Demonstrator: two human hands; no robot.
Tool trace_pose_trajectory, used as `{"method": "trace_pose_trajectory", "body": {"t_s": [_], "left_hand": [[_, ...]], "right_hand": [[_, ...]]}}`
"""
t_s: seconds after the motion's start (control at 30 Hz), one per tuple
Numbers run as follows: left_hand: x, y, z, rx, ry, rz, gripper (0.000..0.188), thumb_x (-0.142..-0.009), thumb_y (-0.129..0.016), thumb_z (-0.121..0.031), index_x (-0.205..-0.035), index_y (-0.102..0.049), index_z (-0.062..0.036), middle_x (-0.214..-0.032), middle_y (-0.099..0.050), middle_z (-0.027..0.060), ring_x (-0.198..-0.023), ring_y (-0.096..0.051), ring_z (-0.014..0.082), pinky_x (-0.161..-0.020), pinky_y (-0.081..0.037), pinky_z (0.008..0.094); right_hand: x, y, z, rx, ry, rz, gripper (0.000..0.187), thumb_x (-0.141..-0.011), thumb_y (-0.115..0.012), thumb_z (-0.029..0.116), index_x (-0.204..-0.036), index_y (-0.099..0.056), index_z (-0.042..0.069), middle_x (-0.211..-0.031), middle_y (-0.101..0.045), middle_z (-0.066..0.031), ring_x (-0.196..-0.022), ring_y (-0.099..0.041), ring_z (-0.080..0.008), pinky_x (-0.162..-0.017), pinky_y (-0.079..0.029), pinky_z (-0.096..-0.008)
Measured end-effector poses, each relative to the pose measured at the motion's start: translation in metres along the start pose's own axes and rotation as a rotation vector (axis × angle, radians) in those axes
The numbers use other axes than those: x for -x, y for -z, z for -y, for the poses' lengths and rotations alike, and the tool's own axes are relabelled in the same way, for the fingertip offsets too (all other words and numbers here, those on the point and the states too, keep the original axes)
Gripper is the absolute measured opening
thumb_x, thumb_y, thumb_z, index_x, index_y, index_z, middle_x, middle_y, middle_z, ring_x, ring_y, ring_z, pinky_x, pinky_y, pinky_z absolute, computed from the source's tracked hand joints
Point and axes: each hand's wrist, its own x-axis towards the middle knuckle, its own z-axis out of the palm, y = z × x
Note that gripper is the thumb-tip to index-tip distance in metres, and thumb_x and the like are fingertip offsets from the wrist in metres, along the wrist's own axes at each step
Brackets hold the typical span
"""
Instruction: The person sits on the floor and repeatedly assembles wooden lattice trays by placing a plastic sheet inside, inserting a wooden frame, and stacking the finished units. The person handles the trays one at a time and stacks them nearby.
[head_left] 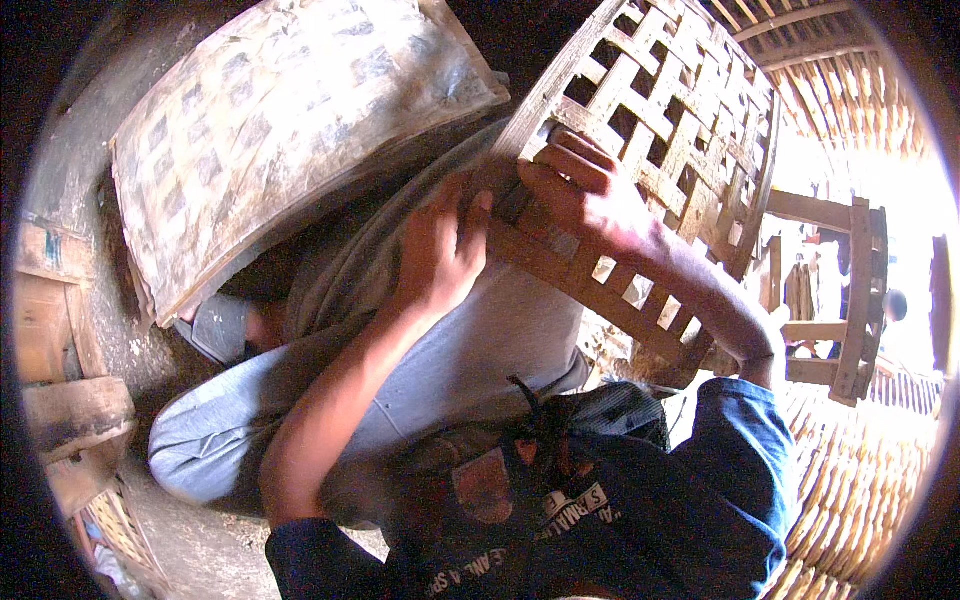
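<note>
A wooden-framed panel of woven slats (640, 130) stands tilted over my lap, its near corner between my hands. My left hand (445, 245) is at that corner, thumb lifted and fingers curving round the frame's end, their tips in shadow. My right hand (585, 190) lies over the lower rail, fingers curled closed. A small dark piece shows at its knuckles; what it belongs to is hidden. Below, the panel's lower rail (610, 300) and a row of short slats run down to the right.
A similar panel (300, 130), covered in pale sheeting, leans on the left. Wooden pieces (75, 400) lie at the far left on the dusty floor (190, 540). At the right are a wooden frame (855, 300) and a bamboo-slat surface (860, 480). My legs (250, 400) are folded beneath the panel.
</note>
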Motion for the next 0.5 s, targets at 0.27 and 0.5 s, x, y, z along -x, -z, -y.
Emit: {"method": "trace_pose_trajectory", "body": {"t_s": [0.27,0.5], "left_hand": [[-0.001,0.003,-0.002,0.045,-0.021,-0.004,0.021,-0.1,-0.055,-0.019,-0.104,-0.059,0.0012,-0.079,-0.064,0.0268,-0.071,-0.064,0.046,-0.06,-0.048,0.0502],[0.001,0.0,-0.005,0.032,-0.002,-0.029,0.027,-0.101,-0.054,-0.023,-0.108,-0.058,0.0021,-0.071,-0.062,0.0271,-0.065,-0.064,0.0445,-0.055,-0.046,0.0477]], "right_hand": [[-0.015,-0.004,-0.01,-0.042,0.052,0.003,0.015,-0.081,-0.069,0.007,-0.093,-0.062,0.001,-0.083,-0.057,-0.0111,-0.076,-0.059,-0.0293,-0.067,-0.05,-0.0413],[0.005,0.046,-0.021,-0.133,-0.331,0.064,0.018,-0.077,-0.06,0.004,-0.094,-0.056,-0.001,-0.089,-0.059,-0.0197,-0.085,-0.06,-0.0405,-0.076,-0.05,-0.048]]}}
